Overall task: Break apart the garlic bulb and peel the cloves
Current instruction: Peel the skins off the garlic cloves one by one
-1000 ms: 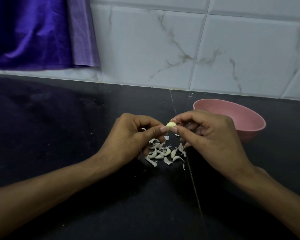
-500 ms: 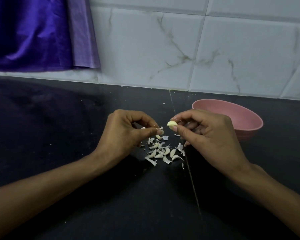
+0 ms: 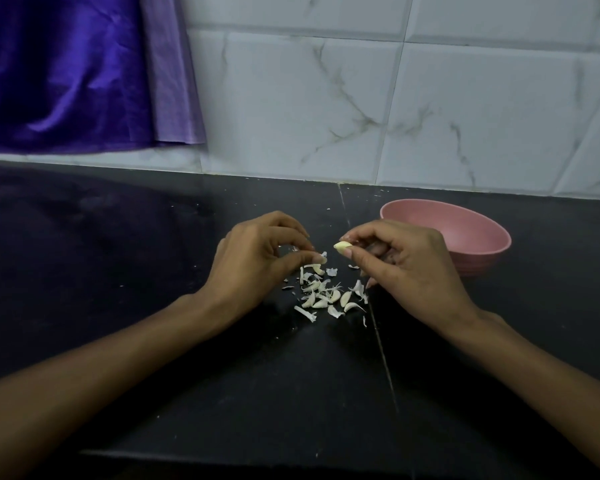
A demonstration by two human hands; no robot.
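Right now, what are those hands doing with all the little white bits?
A person is peeling garlic on a black counter. The right hand pinches a peeled clove between thumb and finger. The left hand hangs over the pile of skins, thumb and fingertip together, maybe pinching a scrap of skin; it is too small to tell. A pink bowl sits just behind the right hand. What is inside it cannot be seen.

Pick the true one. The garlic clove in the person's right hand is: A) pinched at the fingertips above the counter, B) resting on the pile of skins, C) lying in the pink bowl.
A: the right hand pinches the garlic clove at its fingertips, above the black counter.
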